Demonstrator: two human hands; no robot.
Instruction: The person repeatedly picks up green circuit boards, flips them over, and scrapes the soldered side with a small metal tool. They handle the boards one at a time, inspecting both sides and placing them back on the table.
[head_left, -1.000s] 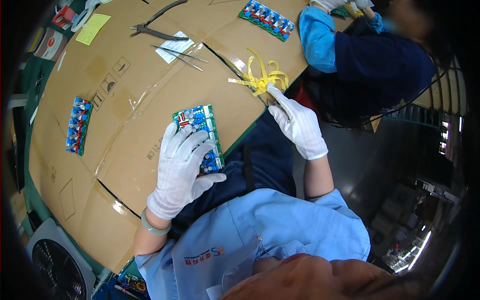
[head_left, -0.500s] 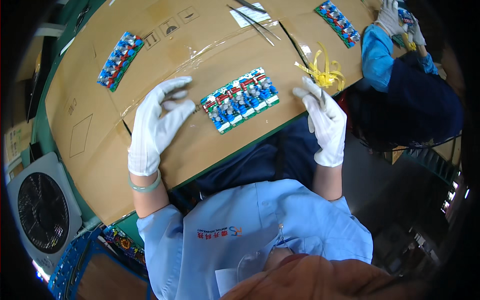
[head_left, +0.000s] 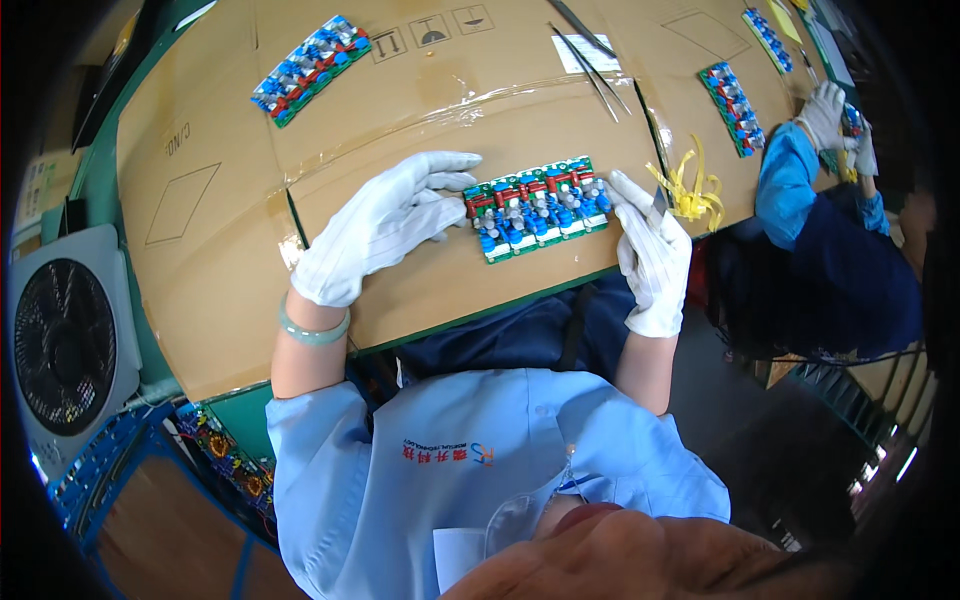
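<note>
Circuit board (head_left: 538,208), a green strip of blue parts, lies flat on the cardboard sheet (head_left: 220,260), long axis running left to right, with the gloved left hand (head_left: 385,225) and right hand (head_left: 652,250) touching its ends, fingers spread, neither clearly nearer.

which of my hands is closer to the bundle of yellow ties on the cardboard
Right. The right hand lies just left of the yellow ties, at the green circuit board's right end; the left hand is beyond the board's far end.
</note>
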